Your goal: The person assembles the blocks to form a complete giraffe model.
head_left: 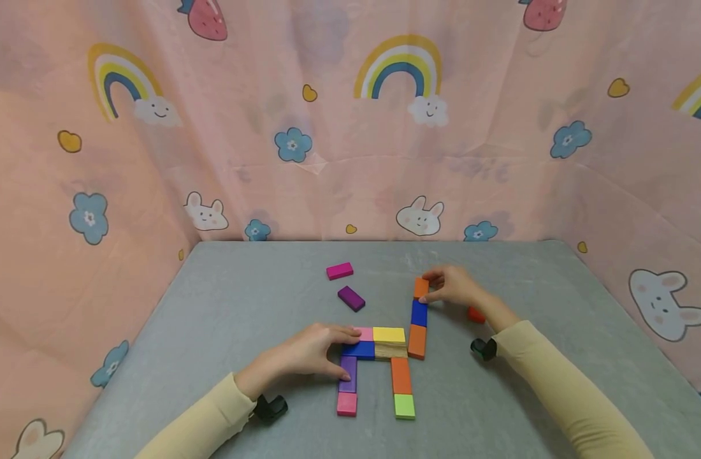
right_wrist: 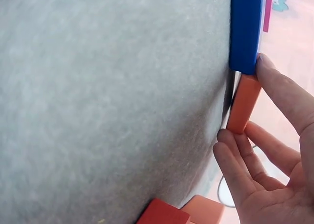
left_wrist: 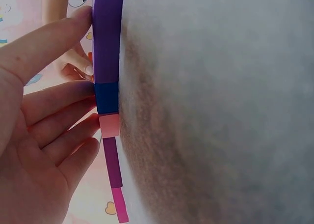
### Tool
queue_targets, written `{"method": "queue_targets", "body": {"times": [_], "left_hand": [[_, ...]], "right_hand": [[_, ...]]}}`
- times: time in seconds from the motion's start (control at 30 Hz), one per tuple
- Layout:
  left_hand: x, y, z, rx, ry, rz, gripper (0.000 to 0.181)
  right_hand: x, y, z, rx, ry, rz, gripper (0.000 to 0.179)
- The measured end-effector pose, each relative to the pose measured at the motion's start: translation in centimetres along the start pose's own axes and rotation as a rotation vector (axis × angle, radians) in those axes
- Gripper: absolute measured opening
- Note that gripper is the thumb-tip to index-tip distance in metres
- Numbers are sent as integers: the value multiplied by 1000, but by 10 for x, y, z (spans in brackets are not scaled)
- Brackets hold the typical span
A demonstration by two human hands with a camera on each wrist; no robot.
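Note:
Wooden blocks lie joined in a flat figure on the grey table. My left hand rests on its left side: the thumb touches a purple block, and the fingers reach a blue block and a pink block. Beside these lie a yellow block and a bare-wood-coloured surface. A rose block, an orange block and a green block end the two lower legs. At the upper right, my right hand pinches an orange block end to end, against a blue block above another orange one.
A magenta block and a dark purple block lie loose behind the figure. A red-orange block sits under the right forearm, and the right wrist view shows a second block beside it. A patterned pink curtain surrounds the table.

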State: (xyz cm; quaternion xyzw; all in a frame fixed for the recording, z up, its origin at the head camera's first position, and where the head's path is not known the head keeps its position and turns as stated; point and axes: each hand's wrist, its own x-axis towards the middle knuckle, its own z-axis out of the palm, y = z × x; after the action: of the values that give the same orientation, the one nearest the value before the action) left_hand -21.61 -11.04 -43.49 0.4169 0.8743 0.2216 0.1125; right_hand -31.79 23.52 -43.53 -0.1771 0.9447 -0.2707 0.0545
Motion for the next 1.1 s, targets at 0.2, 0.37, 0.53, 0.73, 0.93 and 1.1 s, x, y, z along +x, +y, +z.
{"method": "queue_targets", "body": {"times": [0.2,0.37,0.53,0.73,0.93,1.1], "left_hand": [[0,-1,1,3,1,-5,66],[0,-2,1,3,7,-2,66],[0,-2,1,2,13,1,66],[-1,-1,1,-2,10,-2,66],[-1,-1,1,-12,13,1,66],[-1,-1,0,-14,8,3,65]], "right_hand": [[0,1,1,-5,-2,-4,65],[0,2,1,-4,4,-31,62],[-1,2,3,16,13,-50,55],[-1,3,4,22,3,-47,51],[-1,4,4,34,-7,-57,50],[-2,3,4,34,-7,-62,50]]}}
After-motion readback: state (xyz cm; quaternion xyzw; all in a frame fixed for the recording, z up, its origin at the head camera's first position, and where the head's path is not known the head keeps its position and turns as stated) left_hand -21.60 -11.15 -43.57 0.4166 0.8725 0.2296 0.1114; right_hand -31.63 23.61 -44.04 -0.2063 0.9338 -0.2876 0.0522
